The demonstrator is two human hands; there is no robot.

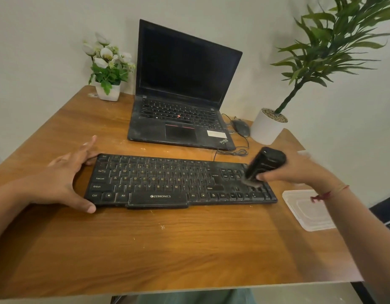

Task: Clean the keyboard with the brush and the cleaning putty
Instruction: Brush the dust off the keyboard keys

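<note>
A dusty black keyboard (167, 183) lies across the middle of the wooden table (167, 249). My left hand (64, 181) holds its left end, thumb at the front edge and fingers spread behind the back edge. My right hand (299, 170) grips a black brush (264, 165), tilted, with its grey bristles pressed on the keys at the keyboard's right end. The bristles look blurred. No cleaning putty is visible.
A dusty open laptop (180, 110) stands behind the keyboard. A mouse (241, 127) with a cable lies beside it. A white flower pot (107, 91) sits back left, a potted plant (268, 126) back right. A clear plastic container (308, 210) sits near the table's right edge.
</note>
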